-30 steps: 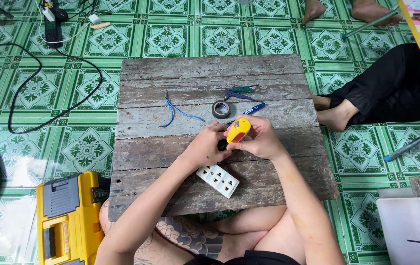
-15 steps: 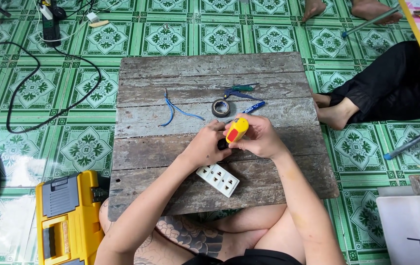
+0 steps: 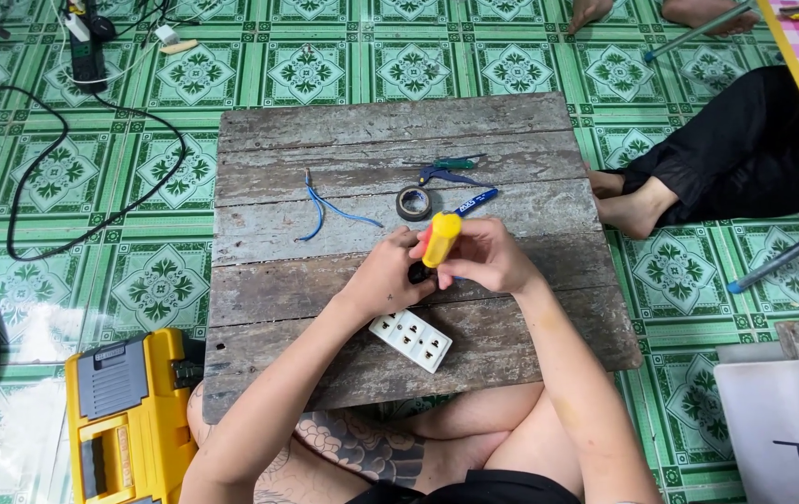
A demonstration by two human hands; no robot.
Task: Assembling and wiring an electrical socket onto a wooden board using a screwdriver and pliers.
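Little has shifted since a moment ago: the yellow-handled screwdriver (image 3: 440,239) has tipped a touch more upright, while both hands stay locked together over the middle of the weathered wooden table (image 3: 259,280).

A person seated cross-legged on a green patterned tile floor (image 3: 166,280) works at the low plank table. The right hand (image 3: 485,257) is curled around the screwdriver's handle, gripping it so the tip points down. The left hand (image 3: 388,278) is closed on a small dark part (image 3: 415,273), pinching it against the boards, apparently to steady it under the tool; what the part is cannot be told, since the fingers cover most of it.

The rest of the kit lies within arm's reach. A white multi-socket outlet plate (image 3: 410,340) rests face up just in front of the hands, near the table's close edge. Beyond the hands sit a roll of black tape (image 3: 413,203), a blue pen-like tool (image 3: 474,201) and green-and-blue pliers (image 3: 451,169), with loose blue wires (image 3: 325,210) off to the left. A yellow tool case (image 3: 124,420) stands on the floor by the person's left knee. Another person's legs in black trousers (image 3: 744,154) show at the right, and a black cable (image 3: 73,205) trails across the tiles at left.
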